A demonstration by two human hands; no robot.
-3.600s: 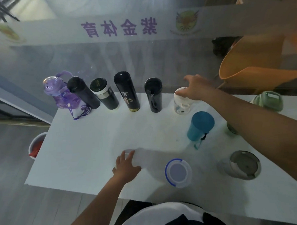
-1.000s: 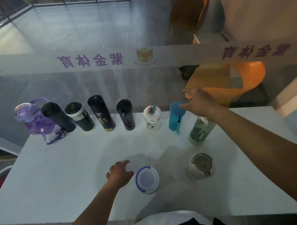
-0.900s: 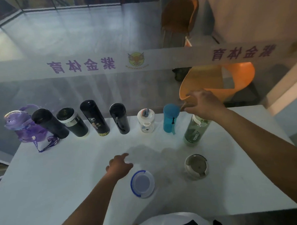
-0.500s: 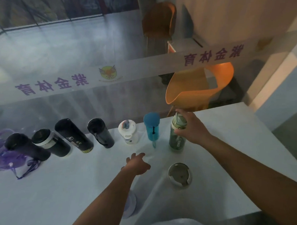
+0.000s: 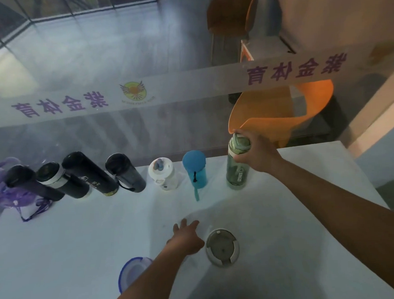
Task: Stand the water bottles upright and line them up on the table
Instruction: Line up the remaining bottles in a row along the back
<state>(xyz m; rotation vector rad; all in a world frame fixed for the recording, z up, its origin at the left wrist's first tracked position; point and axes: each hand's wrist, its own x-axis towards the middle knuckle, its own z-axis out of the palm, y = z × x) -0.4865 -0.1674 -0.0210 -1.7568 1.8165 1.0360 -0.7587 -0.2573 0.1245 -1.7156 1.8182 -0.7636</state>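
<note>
A row of upright bottles lines the far edge of the white table (image 5: 60, 257): a purple one (image 5: 3, 189), several black ones (image 5: 88, 174), a small white one (image 5: 163, 175) and a blue one (image 5: 196, 172). At the row's right end stands a green bottle (image 5: 236, 174), with my right hand (image 5: 256, 151) closed over its cap. My left hand (image 5: 186, 238) rests flat on the table, fingers apart, holding nothing. Just right of it stands a grey-lidded cup (image 5: 221, 246). A blue-rimmed clear bottle (image 5: 131, 272) stands near the front, partly behind my left forearm.
A glass wall with a frosted band of purple characters (image 5: 61, 104) runs right behind the bottle row. An orange chair (image 5: 280, 105) stands beyond the glass at the right. The table's right edge (image 5: 359, 176) lies close to my right arm.
My right hand has carried the green bottle back and right into the far row, beside the blue one. My left hand slid right, from the blue-rimmed bottle to beside the grey-lidded cup.
</note>
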